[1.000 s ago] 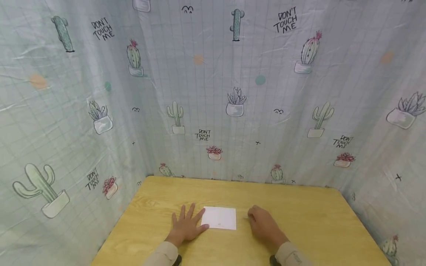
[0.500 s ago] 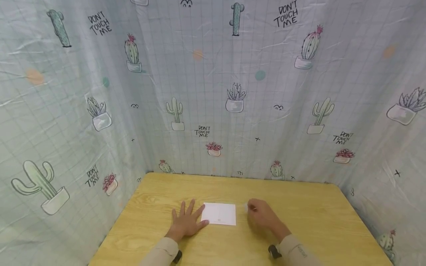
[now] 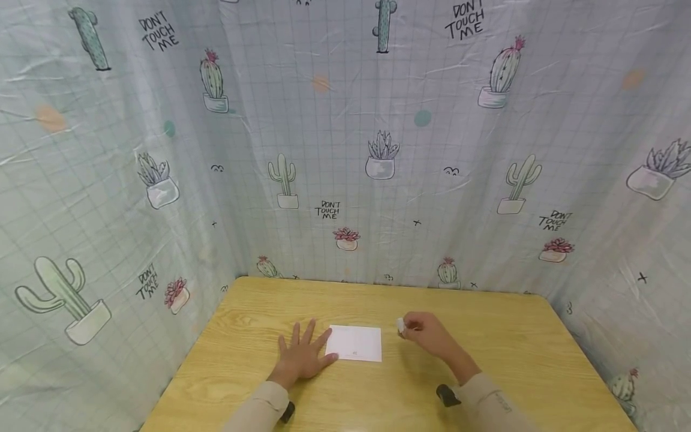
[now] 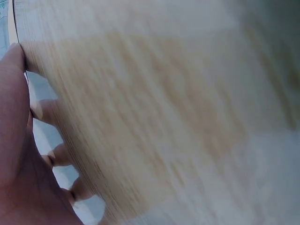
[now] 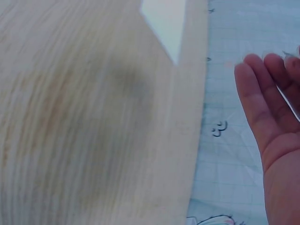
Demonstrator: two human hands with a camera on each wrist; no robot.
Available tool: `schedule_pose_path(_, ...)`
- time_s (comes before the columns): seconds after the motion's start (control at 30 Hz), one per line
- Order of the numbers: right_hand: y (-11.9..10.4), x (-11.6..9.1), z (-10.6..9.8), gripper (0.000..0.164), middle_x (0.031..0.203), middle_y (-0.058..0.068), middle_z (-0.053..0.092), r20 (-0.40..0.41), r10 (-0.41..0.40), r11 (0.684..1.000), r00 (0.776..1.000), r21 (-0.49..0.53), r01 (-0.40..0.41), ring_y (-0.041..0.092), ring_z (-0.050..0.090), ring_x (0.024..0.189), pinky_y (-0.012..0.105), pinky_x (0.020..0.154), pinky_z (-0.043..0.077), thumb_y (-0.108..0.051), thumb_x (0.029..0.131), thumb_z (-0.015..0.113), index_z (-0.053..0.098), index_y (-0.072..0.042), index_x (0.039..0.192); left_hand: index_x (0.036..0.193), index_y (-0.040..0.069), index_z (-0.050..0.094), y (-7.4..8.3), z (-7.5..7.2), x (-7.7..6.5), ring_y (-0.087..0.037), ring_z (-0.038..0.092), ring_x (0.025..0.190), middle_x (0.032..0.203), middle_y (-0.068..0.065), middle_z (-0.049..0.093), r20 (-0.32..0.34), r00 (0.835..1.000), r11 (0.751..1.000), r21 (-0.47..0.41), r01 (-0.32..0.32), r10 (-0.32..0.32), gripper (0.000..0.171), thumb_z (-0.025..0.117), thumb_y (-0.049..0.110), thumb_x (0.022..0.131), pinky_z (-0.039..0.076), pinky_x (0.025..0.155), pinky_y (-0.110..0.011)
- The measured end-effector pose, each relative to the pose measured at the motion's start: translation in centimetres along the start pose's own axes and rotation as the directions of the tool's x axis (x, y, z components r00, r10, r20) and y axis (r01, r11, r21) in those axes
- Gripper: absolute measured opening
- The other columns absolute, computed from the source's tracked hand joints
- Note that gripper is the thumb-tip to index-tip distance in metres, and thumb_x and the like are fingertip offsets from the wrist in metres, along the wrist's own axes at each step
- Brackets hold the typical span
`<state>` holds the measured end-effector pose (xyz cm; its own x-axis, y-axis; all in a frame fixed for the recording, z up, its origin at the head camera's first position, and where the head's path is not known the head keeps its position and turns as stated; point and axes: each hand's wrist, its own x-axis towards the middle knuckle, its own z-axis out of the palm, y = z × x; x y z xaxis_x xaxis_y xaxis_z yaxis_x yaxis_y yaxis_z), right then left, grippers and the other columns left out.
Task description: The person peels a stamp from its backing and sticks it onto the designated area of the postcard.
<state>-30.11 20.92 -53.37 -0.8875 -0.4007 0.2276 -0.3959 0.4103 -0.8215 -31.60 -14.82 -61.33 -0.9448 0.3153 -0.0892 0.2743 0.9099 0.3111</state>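
Observation:
A white sheet of paper (image 3: 354,344) with a small mark near its lower edge lies flat on the wooden table. My left hand (image 3: 300,359) rests with spread fingers on the table beside it, thumb and index fingertip at the paper's left edge. To the right of the paper, my right hand (image 3: 429,336) is raised a little over the table and pinches a small white object (image 3: 400,325) between thumb and fingers. Its exact kind cannot be told. In the right wrist view the fingers (image 5: 255,98) bend inward, and the thumb side is mostly cut off by the frame.
The yellow wood-grain table (image 3: 486,360) is bordered at the back and sides by a hanging curtain (image 3: 324,120) printed with cacti. Dark wrist-camera mounts (image 3: 447,395) sit under both sleeves.
My right hand has lifted and turned, bringing the small white object into sight at its fingertips. The left hand and the paper have kept their places; the head view has tilted slightly down.

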Motion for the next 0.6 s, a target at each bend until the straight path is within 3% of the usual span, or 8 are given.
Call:
schedule_pose_path(0.1,-0.3,0.0,-0.6,0.011,0.099,0.027,0.071,0.045,-0.025,0.992,0.999,0.121,0.020,0.010,0.069,0.090,0.025,0.084,0.060,0.002,0.097,0.062,0.067,0.005,0.088,0.164,0.041,0.030,0.3,-0.5,-0.4,-0.055,0.007,0.160,0.177,-0.013,0.014,0.018,1.000,1.000,-0.004,0.004,-0.003,0.081,0.036,0.084,0.095,0.001,0.114,-0.088)
schedule_pose_path(0.27,-1.0,0.2,-1.4,0.016,0.102,0.037,0.067,0.127,-0.081,0.948,0.989,0.316,0.037,0.015,0.074,0.093,0.031,0.089,0.063,0.003,0.101,0.054,0.061,0.014,0.091,0.163,0.035,0.035,1.3,-2.0,-0.9,-0.054,0.012,0.159,0.175,-0.014,0.019,0.014,1.000,1.000,0.022,0.010,-0.010,0.076,0.044,0.075,0.099,0.008,0.115,-0.087)
schedule_pose_path(0.47,-2.2,0.3,-1.9,0.019,0.100,0.020,0.071,0.185,-0.134,0.899,0.974,0.436,0.041,0.024,0.075,0.095,0.041,0.092,0.064,0.006,0.100,0.047,0.059,0.017,0.091,0.162,0.034,0.037,1.3,-2.0,-0.9,-0.056,0.013,0.159,0.175,-0.015,0.021,0.007,1.000,1.000,0.020,0.014,-0.014,0.075,0.048,0.072,0.099,0.009,0.114,-0.089)
schedule_pose_path(0.6,-2.9,0.4,-2.0,0.018,0.097,0.006,0.072,0.212,-0.182,0.841,0.960,0.540,0.040,0.021,0.074,0.095,0.040,0.090,0.063,0.010,0.098,0.040,0.053,0.020,0.090,0.160,0.032,0.042,1.2,-1.8,-0.7,-0.058,0.014,0.157,0.174,-0.016,0.023,-0.002,1.000,1.000,-0.018,0.012,-0.012,0.074,0.053,0.070,0.098,0.008,0.112,-0.090)
